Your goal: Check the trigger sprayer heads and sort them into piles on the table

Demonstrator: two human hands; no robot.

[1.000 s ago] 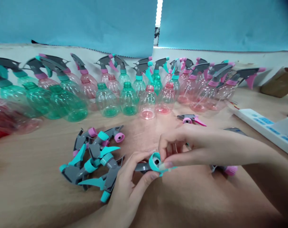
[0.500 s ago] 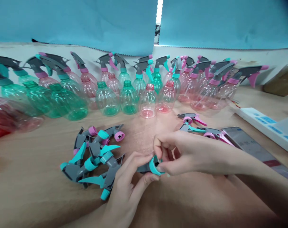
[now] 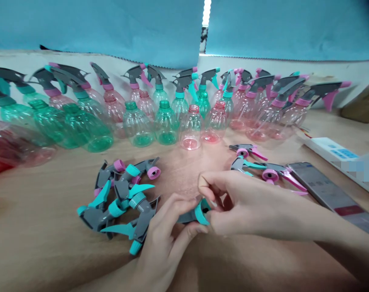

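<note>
Wooden tabletop (image 3: 47,259) below, you've got the teal-collared trigger sprayer head (image 3: 197,215) clasped between your left fingers (image 3: 171,207); right fingers (image 3: 213,181) crowd its collar, grip unclear. Likely light, stiff, slick: hold its neck (image 3: 186,217).

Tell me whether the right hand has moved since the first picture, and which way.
Yes: slightly toward the wearer. The right hand now sits farther from the rearmost loose pink-collared spray head beyond it.

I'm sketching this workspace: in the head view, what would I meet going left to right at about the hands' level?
Pile of spray heads, left hand, teal-collared spray head, right hand, phone.
</note>
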